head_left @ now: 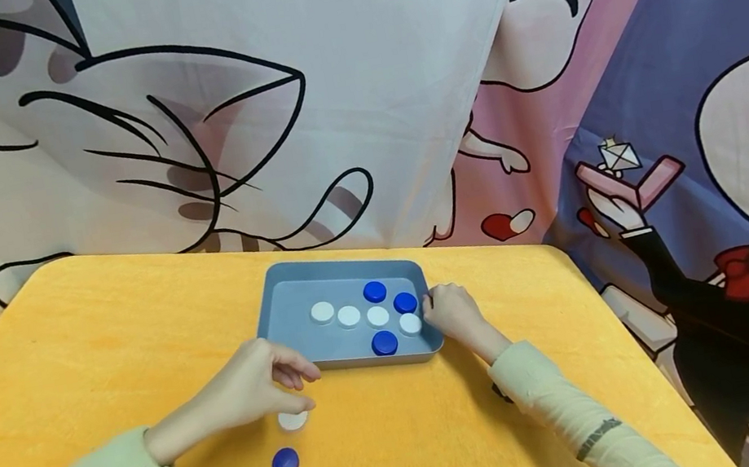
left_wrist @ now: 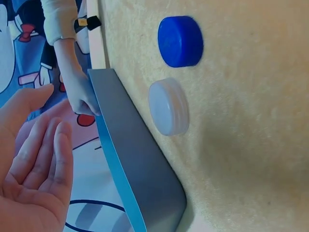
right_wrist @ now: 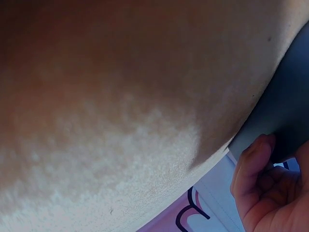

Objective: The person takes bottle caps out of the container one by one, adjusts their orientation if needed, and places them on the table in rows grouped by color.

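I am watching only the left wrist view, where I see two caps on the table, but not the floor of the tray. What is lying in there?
Observer: The head view shows seven caps in the tray: four white caps and three blue caps.
Operator: Thank you. Are the blue ones all in the same half?
Observer: Yes, all three lie in the half nearer to the right hand.
Operator: And how does the left hand look over the loose caps?
Observer: In the head view, the left hand partly covers the loose white cap; the loose blue cap shows whole.
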Demonstrator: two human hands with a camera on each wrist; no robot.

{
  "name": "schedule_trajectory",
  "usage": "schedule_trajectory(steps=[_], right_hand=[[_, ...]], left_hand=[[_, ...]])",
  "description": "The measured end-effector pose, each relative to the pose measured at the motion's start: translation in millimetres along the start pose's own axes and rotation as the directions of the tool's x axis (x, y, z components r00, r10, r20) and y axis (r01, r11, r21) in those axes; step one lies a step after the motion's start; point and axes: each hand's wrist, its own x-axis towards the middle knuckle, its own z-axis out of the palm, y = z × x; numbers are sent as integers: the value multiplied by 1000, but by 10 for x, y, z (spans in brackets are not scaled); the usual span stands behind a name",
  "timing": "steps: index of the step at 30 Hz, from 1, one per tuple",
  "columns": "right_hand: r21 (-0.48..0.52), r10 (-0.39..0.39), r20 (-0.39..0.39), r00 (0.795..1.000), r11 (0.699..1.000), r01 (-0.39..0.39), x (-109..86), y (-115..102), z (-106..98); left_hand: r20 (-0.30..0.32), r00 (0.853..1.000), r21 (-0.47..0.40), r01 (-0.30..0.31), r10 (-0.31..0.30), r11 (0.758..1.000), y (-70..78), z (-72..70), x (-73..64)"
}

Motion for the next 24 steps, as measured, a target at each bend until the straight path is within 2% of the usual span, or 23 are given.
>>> schedule_trajectory(steps=[8,24], right_hand=[[-2,1,-5,1000,1000,-1,-3,-3,-3],[12,17,12,1000,1000,-17,-7,-11,-2]], left_hand=[[-70,997,-73,32,-37,997,-47,-43,190],[-141,990,7,9,-8,1000,-207,-173,546]])
